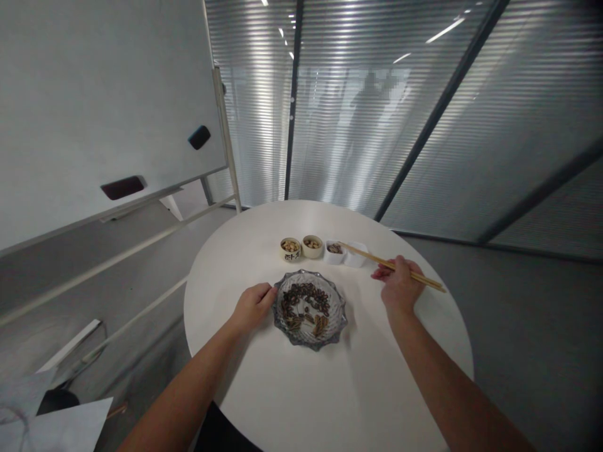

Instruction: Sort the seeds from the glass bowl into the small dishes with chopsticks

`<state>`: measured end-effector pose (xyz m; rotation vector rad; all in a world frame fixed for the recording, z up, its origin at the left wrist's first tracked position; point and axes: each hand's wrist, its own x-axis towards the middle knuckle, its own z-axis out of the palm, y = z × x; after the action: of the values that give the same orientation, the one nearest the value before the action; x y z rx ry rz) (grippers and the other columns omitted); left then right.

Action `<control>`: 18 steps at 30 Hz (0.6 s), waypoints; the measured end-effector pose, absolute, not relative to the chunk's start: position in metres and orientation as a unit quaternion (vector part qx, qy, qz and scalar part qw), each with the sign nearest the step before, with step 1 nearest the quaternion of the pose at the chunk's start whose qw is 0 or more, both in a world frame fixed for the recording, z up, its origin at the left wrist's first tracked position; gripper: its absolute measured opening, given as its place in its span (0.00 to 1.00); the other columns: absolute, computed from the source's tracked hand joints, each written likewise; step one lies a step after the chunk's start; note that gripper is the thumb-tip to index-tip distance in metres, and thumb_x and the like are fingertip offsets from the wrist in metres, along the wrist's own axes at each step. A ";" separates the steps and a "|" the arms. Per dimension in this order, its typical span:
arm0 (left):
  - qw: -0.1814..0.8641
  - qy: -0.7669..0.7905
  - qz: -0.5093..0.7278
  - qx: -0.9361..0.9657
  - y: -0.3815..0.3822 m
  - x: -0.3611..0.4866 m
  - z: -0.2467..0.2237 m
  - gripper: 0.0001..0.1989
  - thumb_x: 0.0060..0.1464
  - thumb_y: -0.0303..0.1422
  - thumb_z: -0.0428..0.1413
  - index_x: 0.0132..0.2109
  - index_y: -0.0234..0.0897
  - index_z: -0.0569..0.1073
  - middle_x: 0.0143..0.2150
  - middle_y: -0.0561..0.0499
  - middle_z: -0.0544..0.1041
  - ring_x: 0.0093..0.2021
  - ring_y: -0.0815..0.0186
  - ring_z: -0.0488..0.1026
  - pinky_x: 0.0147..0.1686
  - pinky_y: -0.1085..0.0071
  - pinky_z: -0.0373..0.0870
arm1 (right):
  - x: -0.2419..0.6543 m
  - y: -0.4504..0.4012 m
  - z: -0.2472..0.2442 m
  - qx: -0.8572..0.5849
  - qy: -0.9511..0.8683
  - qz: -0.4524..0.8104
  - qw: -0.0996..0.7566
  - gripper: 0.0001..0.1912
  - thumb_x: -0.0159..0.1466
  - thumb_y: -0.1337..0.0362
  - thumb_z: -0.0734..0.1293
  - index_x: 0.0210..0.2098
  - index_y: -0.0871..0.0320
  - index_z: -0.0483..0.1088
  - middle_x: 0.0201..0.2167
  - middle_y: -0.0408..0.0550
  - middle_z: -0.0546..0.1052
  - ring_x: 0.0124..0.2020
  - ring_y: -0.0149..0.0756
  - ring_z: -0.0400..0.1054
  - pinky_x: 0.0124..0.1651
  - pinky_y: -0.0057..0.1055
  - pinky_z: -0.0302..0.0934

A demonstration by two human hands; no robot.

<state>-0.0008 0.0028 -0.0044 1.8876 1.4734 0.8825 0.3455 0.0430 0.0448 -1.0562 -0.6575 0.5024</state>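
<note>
My left hand (255, 306) grips the left rim of a scalloped glass bowl (342, 314), fingers closed against its edge. Dark beans (306, 292) and brown stick-like pieces (321, 325) lie inside the bowl. A pair of wooden chopsticks (372, 256) is held in my right hand (403, 285), to the right of the bowl. Their tips reach over the white divided dish (355, 256), by its left compartment, which holds small dark pieces (334, 248). Whether the tips pinch anything is too small to tell.
Two small round cups, one with dark lettering (291, 256) and a plain one (313, 251), hold pale pieces left of the divided dish. All stand on a round white table (282, 402). A whiteboard (108, 94) on a frame is at the left; a ribbed translucent partition (339, 125) stands behind.
</note>
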 end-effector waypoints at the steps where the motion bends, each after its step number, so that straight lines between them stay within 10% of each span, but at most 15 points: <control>1: 0.290 0.553 0.331 0.708 0.003 -0.001 -0.004 0.24 0.65 0.48 0.45 0.26 0.37 0.65 0.25 0.54 0.64 0.28 0.69 0.61 0.30 0.71 0.55 | 0.345 0.040 0.047 -0.480 -0.304 0.240 0.787 0.15 0.61 0.54 0.70 0.27 0.58 0.68 0.16 0.39 0.74 0.12 0.31 0.67 0.15 0.26 0.66; 18: 0.290 0.552 0.331 0.709 0.001 -0.001 -0.001 0.23 0.65 0.48 0.45 0.27 0.38 0.66 0.25 0.54 0.65 0.29 0.68 0.62 0.30 0.71 0.57 | 0.320 -0.077 0.059 -0.467 -0.585 0.440 0.496 0.19 0.67 0.49 0.69 0.31 0.59 0.76 0.21 0.51 0.80 0.22 0.38 0.76 0.27 0.31 0.73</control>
<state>-0.0007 0.0013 -0.0010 1.8912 1.4720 0.8823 0.3197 -0.0767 0.0594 -1.1303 -1.4176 1.0670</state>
